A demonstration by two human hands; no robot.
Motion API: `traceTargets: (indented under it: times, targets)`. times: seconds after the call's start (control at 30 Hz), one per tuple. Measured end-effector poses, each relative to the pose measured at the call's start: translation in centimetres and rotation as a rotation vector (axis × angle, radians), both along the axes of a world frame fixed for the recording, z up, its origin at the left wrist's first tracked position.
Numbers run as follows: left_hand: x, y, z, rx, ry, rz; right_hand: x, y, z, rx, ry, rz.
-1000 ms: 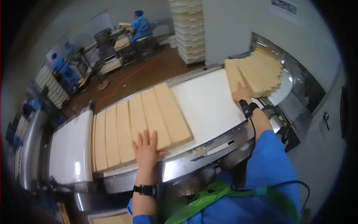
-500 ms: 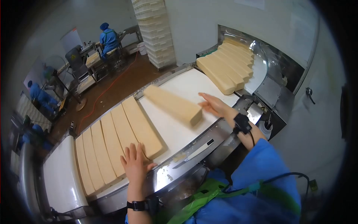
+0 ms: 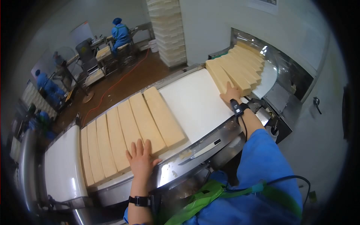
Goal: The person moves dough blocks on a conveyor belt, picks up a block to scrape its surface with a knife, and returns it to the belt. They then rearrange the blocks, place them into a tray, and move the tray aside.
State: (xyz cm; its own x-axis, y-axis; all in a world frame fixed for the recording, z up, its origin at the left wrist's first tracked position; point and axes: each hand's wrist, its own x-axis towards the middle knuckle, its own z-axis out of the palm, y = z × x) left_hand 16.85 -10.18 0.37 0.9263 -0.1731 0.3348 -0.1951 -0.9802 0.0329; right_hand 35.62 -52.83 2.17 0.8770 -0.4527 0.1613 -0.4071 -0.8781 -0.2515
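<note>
The left hand (image 3: 140, 161) lies fully open, palm down and fingers spread, at the near edge of the conveyor belt (image 3: 195, 101). Its fingertips rest on the near ends of two slabs in the row of slabs (image 3: 123, 131), and the heel of the hand sits over the belt's steel rim (image 3: 168, 170). The right hand (image 3: 231, 93) is stretched to the right end of the belt, where it touches the near end of the front slab in the fanned batch (image 3: 236, 67). From this position I cannot tell whether its fingers close on that slab or only press against it. The row consists of long, flat, pale tan blocks with square edges and a matt, dough-like surface. They lie side by side across the belt, touching along their long sides. The fanned batch is of the same material, its blocks overlapping stepwise on the curved steel section at the right end of the belt. A bare stretch of smooth white belt separates the two groups, and nothing lies between them. On the steel rim, between the two hands, lie a long flat tool (image 3: 204, 148) and some pale crumbs (image 3: 185, 153). A dark band (image 3: 139, 200) circles the left wrist. Beyond the far side of the belt are a brown floor, an orange cable (image 3: 112, 88), a stack of pale crates (image 3: 167, 30) and a seated worker in blue (image 3: 120, 32).
</note>
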Motion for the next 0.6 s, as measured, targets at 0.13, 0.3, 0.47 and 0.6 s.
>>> traceTargets:
  times: [0.13,0.3,0.47,0.6]
  targets:
    - [0.1,-0.2,0.3,0.002,0.009,0.023,-0.1,-1.5,-2.0,0.489,-0.179,0.334]
    - [0.4,-1.0,0.3,-0.007,0.013,0.006,0.3,0.7,-2.5,1.244,-0.110,0.527]
    - [0.4,-1.5,0.1,-0.006,-0.001,-0.023,-0.2,0.7,-0.8,0.229,-0.181,0.284]
    - [0.3,-1.4,0.1,-0.013,-0.002,-0.007,0.7,-2.9,-0.1,-0.313,-0.161,0.030]
